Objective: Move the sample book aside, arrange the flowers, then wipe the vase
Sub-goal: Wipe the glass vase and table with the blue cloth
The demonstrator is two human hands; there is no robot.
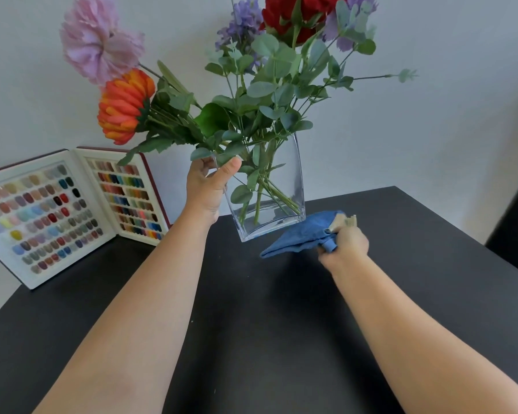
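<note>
Left hand grip: our left hand (207, 186) clamps the upper left corner of the vase (266, 201), thumb on the near glass face and fingers curled over the rim by the stems; we judge this is to steady the tall glass while the other hand works.
Right hand grip: our right hand (343, 245) is closed round a bunched end of the blue cloth (296, 236), a pale edge showing above the knuckles; the free flap reaches toward the base of the vase, touching or just beside its lower right corner, we cannot tell which.
Vase: clear, rectangular, apparently tipped and lifted a little off the table (266, 324) at its near edge, though the glass makes this hard to judge; a tilt would open the lower wall to the cloth.
Flowers: the flowers (269, 70) stand in the vase, stems crossing inside the glass; the orange and pink blooms lean far left, the red and purple ones rise upright with the green sprigs.
Sample book: the sample book (63, 210) lies open at the far left of the table, propped against the wall, well apart from the vase, so the working space is free.
Stage: we judge the first two steps done and the wiping just beginning.
Risk: a heavy bouquet leaning left could pull the vase over if our left hand slackens.
</note>
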